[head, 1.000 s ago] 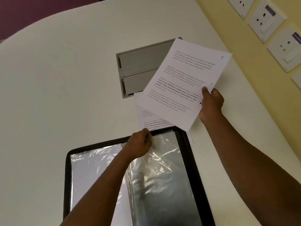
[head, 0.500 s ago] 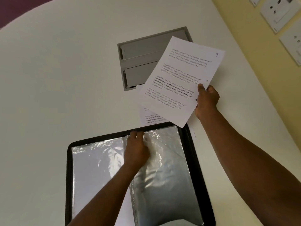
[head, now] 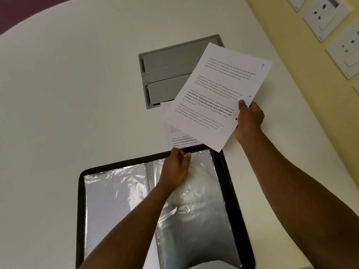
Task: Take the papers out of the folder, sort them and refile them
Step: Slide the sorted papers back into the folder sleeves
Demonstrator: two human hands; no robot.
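Up above the desk [head: 58, 94], the printed sheet [head: 217, 94] is held tilted, its long axis running from lower left to upper right, with the handwritten "9" corner pointing toward the yellow wall [head: 291, 45] and the sockets [head: 326, 14]. The right hand [head: 248, 119] reaches forward on an outstretched arm and pinches the sheet's right edge, thumb on the printed face and the fingers curled behind it. Below it, more printed papers [head: 178, 138] lie flat on the desk, partly covered by the held sheet and overlapping the near edge of a grey recessed panel [head: 167, 68]. The black folder [head: 81, 191] lies open close to the person, long axis running away from them, clear plastic sleeves [head: 116, 195] showing. The left hand [head: 174, 167] rests at the folder's far edge, its fingers curled around the crumpled top of a right-side sleeve.
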